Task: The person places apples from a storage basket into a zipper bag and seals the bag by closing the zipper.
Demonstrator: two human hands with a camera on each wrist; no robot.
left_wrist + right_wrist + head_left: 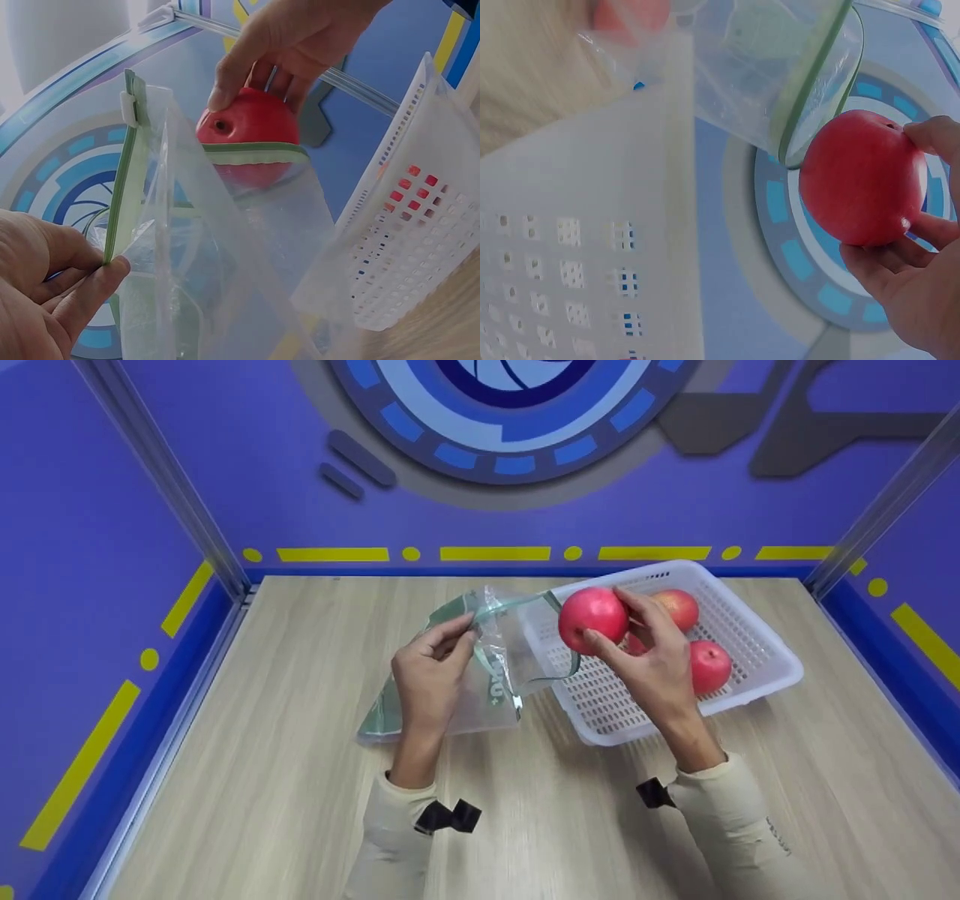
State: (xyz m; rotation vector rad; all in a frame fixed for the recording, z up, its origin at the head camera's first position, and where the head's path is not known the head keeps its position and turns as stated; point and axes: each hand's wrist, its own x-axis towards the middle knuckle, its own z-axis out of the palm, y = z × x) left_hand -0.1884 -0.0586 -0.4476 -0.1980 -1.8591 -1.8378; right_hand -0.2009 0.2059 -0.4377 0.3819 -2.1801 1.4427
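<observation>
The first risk, I think, is that the apple [592,620] catches on the edge of the bag [480,705]. The mouth of the bag is open, but only the left hand [429,671] holds it, at one side. The other side of the rim hangs without support, so a push from the apple could fold it inward or pull the green strip [120,187] out of the pinch. Second, the apple is smooth and round; if the grip becomes loose too early, it may drop beside the bag, perhaps into the basket [759,622] below.

The right hand [654,664] is closed around the apple, with the thumb on the near side and the fingers behind. The left hand is nearly closed, thumb and finger pinching the rim of the bag.

The apple is held up at the right of the bag's mouth, over the far left part of the basket. In the left wrist view its lower part shows through the clear plastic; whether it is already inside, I cannot tell. It is pinkish red, shiny, almost round, with a small dark hollow at one end. Similar apples [710,667] lie in the basket, at the right.
</observation>
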